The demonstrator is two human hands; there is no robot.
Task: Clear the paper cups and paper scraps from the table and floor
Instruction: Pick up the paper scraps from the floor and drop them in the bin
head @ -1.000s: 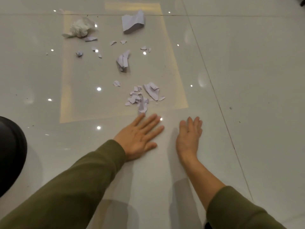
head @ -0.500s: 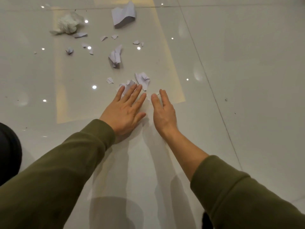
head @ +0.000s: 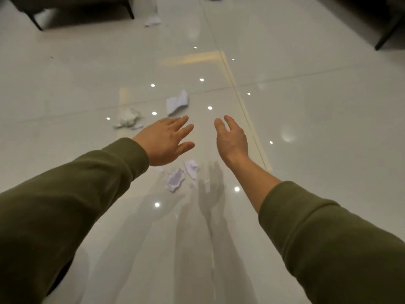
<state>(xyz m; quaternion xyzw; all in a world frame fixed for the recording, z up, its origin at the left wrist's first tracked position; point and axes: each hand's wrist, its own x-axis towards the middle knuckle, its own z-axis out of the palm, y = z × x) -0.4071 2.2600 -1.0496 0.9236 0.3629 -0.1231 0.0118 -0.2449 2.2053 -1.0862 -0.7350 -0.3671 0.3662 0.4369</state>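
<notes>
While I watch through the head camera, the left hand (head: pixel 165 141) and right hand (head: pixel 232 139) hover side by side above the glossy tile floor (head: pixel 317 128), both slack and spread, grasping nothing. I see torn paper scraps (head: pixel 175 183) lying on the tiles just beneath them, clear of both palms. Beyond the left hand sit a crumpled paper wad (head: pixel 128 120) and a folded sheet (head: pixel 178 103). Another scrap (head: pixel 152 20) lies far off, beside a dark furniture leg (head: pixel 129 10).
</notes>
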